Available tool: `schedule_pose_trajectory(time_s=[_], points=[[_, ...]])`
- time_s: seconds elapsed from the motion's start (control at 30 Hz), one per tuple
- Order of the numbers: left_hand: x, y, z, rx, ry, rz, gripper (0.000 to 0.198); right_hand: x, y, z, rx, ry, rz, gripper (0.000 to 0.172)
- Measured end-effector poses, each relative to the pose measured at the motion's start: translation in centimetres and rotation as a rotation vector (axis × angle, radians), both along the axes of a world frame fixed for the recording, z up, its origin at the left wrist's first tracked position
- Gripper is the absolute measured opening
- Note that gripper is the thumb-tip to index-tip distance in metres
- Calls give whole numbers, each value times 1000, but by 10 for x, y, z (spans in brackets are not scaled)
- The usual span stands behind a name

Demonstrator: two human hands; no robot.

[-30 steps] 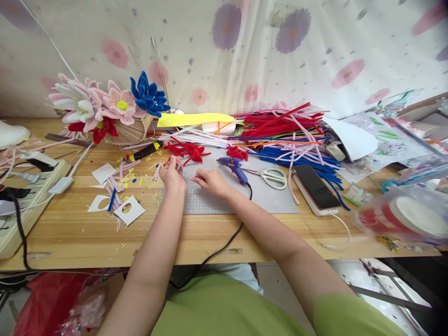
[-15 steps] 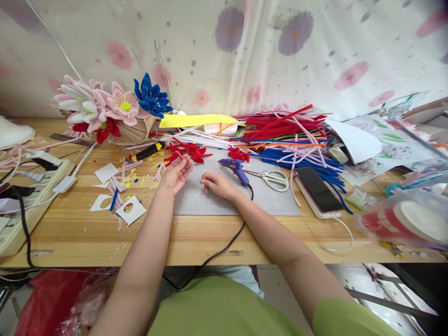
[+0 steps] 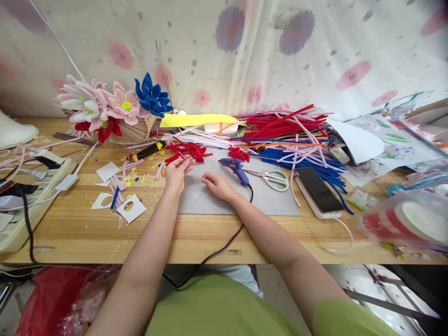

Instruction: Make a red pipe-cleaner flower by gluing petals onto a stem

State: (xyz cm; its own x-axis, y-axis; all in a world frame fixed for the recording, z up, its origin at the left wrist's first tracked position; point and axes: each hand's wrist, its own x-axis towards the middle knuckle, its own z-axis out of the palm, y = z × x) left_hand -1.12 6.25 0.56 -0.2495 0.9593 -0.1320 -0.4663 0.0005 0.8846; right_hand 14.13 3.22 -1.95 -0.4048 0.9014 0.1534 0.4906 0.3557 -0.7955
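Observation:
My left hand (image 3: 178, 173) is raised over the left edge of the grey cutting mat (image 3: 273, 200), its fingertips pinched on a thin pale strand (image 3: 183, 157) too fine to name exactly. Just behind it lies a red pipe-cleaner flower (image 3: 194, 151). My right hand (image 3: 217, 185) rests low over the mat, thumb and fingers pressed together; whatever may be between them is too small to make out. To its right a purple hot glue gun (image 3: 236, 169) lies on the mat, near a smaller red fuzzy piece (image 3: 239, 154) and scissors (image 3: 275, 180) with pale handles.
Pipe cleaners (image 3: 283, 126) in several colours are heaped at the back. Fuzzy flowers (image 3: 126, 105) stand back left, above paper scraps (image 3: 131, 208) and a power strip (image 3: 52, 205). A phone (image 3: 320, 189) lies right. The glue gun's black cord (image 3: 227, 247) crosses the front edge.
My left hand has turned from a more open palm to a side-on pinch and shifted slightly right. My right hand has barely moved.

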Motion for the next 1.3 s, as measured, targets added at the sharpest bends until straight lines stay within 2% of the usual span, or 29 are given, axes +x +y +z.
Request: schedule_pose_trajectory(time_s=[0.3,0.47,0.53,0.8,1.0,1.1,1.2,1.3], points=[[-1,1,-2,13,62,23,14,-4,-7,-2,-49,-43,-31,17],[-8,-4,3,-36,-118,-103,8,-2,-7,-4,-83,10,-9,19],[-11,-5,6,-66,-208,-115,11,-1,-7,-4,-98,23,-4,20],[-3,-7,7,-53,-320,20,4,-2,-7,-2,-75,3,2,22],[5,-7,17,-41,-429,86,14,-1,-10,-4,-70,33,13,26],[1,-7,25,-111,-529,11,26,6,-7,-1,-114,89,38,31],[-10,-9,30,-219,-612,-209,30,21,-2,8,-215,154,107,36],[-21,-9,29,-295,-636,-370,28,46,3,22,-406,149,216,44]])
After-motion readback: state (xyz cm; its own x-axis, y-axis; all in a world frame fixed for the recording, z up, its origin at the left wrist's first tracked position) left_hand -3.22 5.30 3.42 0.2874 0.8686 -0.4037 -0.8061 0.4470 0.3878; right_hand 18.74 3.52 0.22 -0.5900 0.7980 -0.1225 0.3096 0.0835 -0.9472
